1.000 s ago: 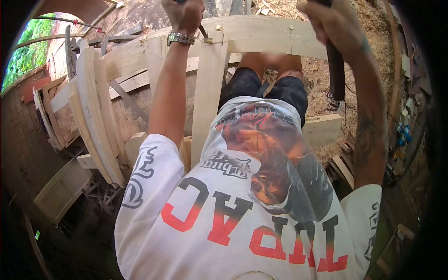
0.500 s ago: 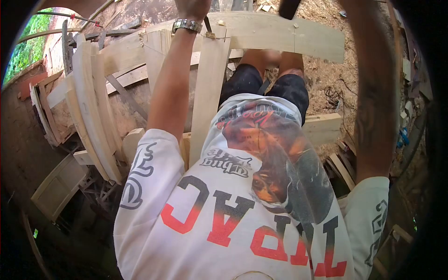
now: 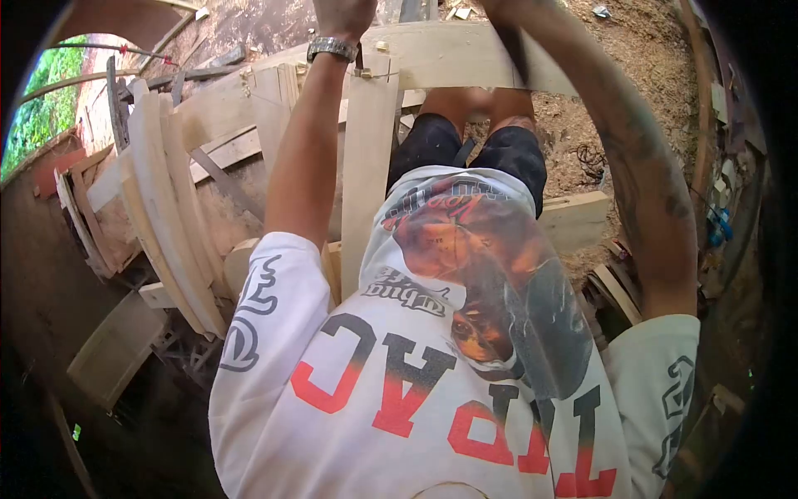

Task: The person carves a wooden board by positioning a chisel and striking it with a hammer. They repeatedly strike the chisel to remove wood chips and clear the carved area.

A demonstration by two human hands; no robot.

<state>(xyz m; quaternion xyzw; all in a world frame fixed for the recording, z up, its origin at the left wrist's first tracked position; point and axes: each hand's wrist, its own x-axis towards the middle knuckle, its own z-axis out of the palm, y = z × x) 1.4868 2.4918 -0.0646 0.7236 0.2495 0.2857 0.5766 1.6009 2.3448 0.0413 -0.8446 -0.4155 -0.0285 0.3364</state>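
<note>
My left hand (image 3: pixel 345 15), with a metal watch at its wrist, is closed at the top edge of the view; its fingers are partly cut off. A thin dark chisel (image 3: pixel 360 60) points down from it, its tip at a small notch near the end of a pale wooden board (image 3: pixel 366 166). That board meets a wide, curved plank (image 3: pixel 465 62) lying across my thighs. Over the plank, my right hand (image 3: pixel 511 7) is closed around a dark hammer-like tool (image 3: pixel 515 54), blurred by motion. Its grip is mostly out of view.
Several curved wooden pieces (image 3: pixel 170 208) stand at the left, beside a pale panel (image 3: pixel 116 345). Another beam end (image 3: pixel 578 220) juts out right of my legs. Shavings (image 3: pixel 573 125) cover the ground. Wood offcuts (image 3: pixel 615 291) lie at the right.
My right hand has come inward and left, into view at the top edge, and the dark tool has swung lower over the plank. My left hand has stayed nearly in place.
</note>
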